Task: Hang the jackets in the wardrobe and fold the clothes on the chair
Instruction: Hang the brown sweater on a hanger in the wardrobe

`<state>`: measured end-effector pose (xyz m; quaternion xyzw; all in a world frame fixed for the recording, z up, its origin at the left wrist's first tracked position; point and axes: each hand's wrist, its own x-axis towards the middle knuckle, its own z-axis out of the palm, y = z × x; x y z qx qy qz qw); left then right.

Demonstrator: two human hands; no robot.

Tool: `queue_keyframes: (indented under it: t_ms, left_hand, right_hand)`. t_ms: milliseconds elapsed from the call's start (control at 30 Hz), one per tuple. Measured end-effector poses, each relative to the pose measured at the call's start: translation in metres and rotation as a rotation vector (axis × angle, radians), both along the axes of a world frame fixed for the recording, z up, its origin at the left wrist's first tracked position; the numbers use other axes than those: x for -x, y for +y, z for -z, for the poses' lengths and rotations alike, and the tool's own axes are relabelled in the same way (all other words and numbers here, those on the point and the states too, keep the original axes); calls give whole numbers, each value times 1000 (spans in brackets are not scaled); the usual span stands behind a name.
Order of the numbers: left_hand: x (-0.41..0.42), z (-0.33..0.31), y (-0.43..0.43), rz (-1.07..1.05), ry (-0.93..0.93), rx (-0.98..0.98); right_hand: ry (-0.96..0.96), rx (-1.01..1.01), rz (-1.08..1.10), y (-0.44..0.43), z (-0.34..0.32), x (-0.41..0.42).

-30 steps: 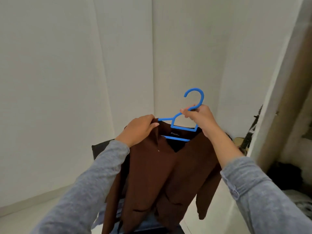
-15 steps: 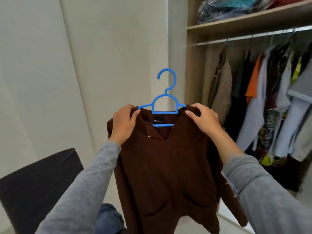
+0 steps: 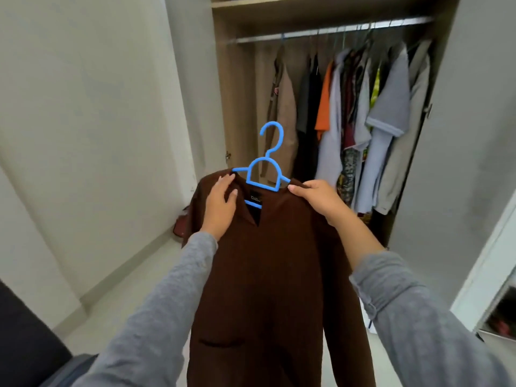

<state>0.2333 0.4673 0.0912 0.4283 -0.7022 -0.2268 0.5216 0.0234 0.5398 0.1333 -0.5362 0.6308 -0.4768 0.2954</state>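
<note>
We hold the brown jacket (image 3: 273,275) by its shoulders, left hand (image 3: 220,208) and right hand (image 3: 318,202) gripping either side of the blue hanger (image 3: 264,178); its hook (image 3: 273,134) stands upright, the wardrobe rail (image 3: 321,32) above and beyond it.

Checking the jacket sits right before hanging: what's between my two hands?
In the head view, between the left hand and right hand lie the hanger and the jacket collar with its label.
</note>
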Motion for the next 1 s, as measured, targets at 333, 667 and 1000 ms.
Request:
queue_keyframes:
  t_ms: [333,667,1000]
  left_hand:
    - [65,87,-4,552,-202,-305]
    - [59,45,-187,305,66,-138]
    - [100,-10,-376,264,133,-88]
  right_hand:
    - [-393,39,39,-102,-14,-38]
    - [-276,76,-32,-268,-45,-81]
    - [-187,294,101,-412,-116,-33]
